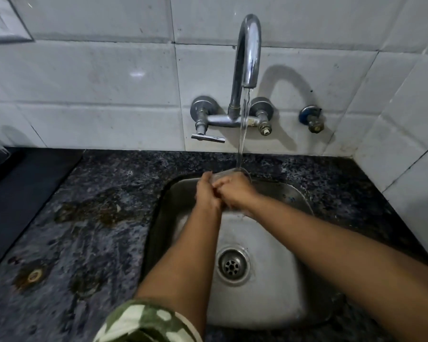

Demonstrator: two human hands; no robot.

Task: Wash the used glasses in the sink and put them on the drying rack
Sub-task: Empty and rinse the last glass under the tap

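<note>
A clear glass [229, 173] is held over the far part of the steel sink [277, 299], its rim up under the running water. My left hand [206, 192] grips its left side and my right hand [235, 191] wraps around its right side. Most of the glass is hidden behind my fingers. Water falls from the chrome tap [248, 50] straight onto the rim. No other glass shows in view.
The drain [232, 265] lies in the middle of the basin. Dark speckled granite counter [97, 218] surrounds the sink, wet and stained. A tap lever [208, 137] sticks out at the wall. A dark mat [15, 193] lies at the left, tiled walls behind and right.
</note>
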